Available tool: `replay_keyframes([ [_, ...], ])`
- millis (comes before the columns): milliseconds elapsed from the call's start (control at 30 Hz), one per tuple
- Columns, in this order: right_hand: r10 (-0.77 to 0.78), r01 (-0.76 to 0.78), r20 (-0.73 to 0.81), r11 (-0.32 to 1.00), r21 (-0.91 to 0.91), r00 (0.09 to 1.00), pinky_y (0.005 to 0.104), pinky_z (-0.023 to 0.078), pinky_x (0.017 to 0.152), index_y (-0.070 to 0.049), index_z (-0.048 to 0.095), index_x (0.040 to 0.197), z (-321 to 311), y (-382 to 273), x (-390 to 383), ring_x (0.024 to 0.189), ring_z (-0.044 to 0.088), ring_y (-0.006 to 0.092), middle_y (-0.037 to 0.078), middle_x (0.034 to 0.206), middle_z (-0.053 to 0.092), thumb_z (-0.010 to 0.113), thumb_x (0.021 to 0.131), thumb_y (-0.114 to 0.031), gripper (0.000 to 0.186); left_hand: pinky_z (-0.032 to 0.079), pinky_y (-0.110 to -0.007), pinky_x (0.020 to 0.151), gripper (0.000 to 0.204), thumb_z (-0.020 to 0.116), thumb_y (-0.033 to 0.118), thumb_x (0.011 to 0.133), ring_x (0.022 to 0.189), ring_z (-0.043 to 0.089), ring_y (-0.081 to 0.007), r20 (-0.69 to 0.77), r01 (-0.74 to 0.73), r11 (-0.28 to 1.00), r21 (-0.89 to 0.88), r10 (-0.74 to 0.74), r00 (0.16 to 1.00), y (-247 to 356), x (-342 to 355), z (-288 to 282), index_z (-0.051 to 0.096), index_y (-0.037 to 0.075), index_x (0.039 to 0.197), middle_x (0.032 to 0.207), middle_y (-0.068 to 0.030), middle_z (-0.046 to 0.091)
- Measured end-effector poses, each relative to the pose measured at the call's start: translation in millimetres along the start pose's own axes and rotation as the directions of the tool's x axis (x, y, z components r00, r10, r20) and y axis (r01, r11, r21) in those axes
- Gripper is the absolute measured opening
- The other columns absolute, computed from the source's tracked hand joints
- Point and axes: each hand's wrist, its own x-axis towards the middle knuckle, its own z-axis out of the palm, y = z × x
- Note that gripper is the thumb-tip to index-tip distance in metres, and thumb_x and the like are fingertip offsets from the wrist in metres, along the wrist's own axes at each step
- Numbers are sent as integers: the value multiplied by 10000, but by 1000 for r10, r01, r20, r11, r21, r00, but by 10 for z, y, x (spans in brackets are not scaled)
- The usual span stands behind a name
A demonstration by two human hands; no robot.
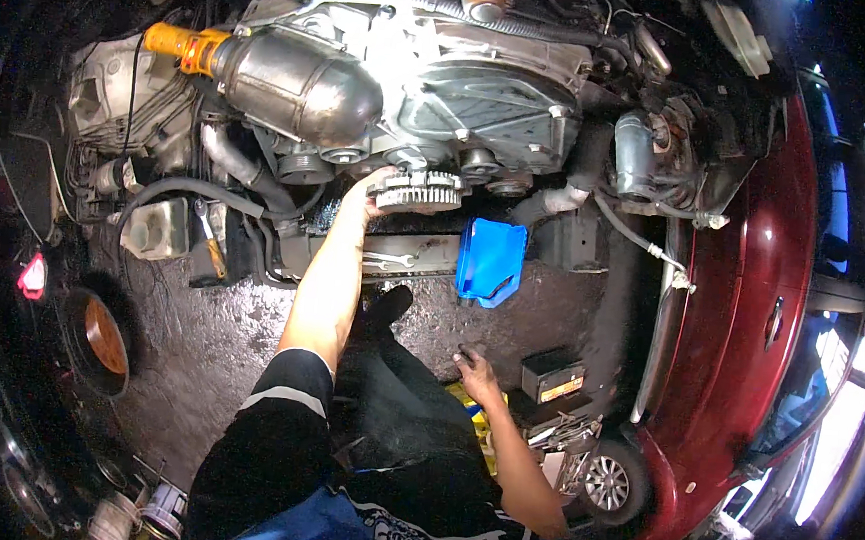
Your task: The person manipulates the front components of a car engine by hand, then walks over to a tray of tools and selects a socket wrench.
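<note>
The floor [227, 336] is dark, dirty and a bit wet and shiny. A blue plastic box [490, 261] stands on it near the engine. A small black box [552, 376] with an orange sticker lies on the floor nearby. Some yellow stuff [473, 405] lies beside it. A round orange and black thing [99, 340] sits on the left.

Silver-grey engine [446, 80] fills twelve o'clock, with a dull metal canister [300, 85] capped orange-yellow at eleven. A bright blue container [490, 261] sits just right of centre. Dark red car body [740, 322] curves from three to five o'clock. Black sleeve [276, 430] with one white stripe at six; blue printed cloth [374, 532] below it
</note>
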Motion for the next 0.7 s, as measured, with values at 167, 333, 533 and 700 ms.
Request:
replay_keyframes([
  [167, -55, 55, -12, 998, 16, 998, 402, 385, 998, -34, 500, 1291, 15, -41, 0, 1182, 503, 375, 233, 1251, 542, 506, 899, -476, 591, 556, -412, 712, 148, 652, 170, 828, 764, 642, -244, 2, -52, 999, 9, 52, 999, -55, -70, 82, 594, 57, 902, 857, -96, 650],
  [333, -81, 85, -28, 970, 228, 996, 381, 398, 991, -54, 478, 1317, -35, -283, 49, 1137, 543, 350, 224, 1247, 548, 551, 896, -433, 570, 562, -395, 622, 117, 613, 166, 845, 675, 634, -232, -3, -32, 999, 31, 32, 999, -130, -86, 308, 577, 68, 899, 799, -85, 636],
  [533, -324, 396, -291, 886, 239, 900, 369, 284, 1088, 3, 336, 1391, -301, -1497, 119, 1323, 351, 282, 213, 1405, 387, 630, 879, -299, 663, 566, -370, 574, 126, 582, 189, 864, 647, 641, -221, -31, -99, 995, 9, 99, 995, -22, -74, 68, 599, 67, 892, 793, -81, 652],
  [700, -646, 693, -424, 718, -58, 634, 430, 280, 1095, -76, 269, 1439, -612, -2618, -4, 1334, 291, 399, 271, 1439, 268, 692, 817, -225, 767, 581, -403, 621, 129, 558, 171, 871, 693, 652, -248, -86, -92, 994, 56, 97, 992, 156, -232, 112, 606, 50, 873, 804, -99, 654],
])
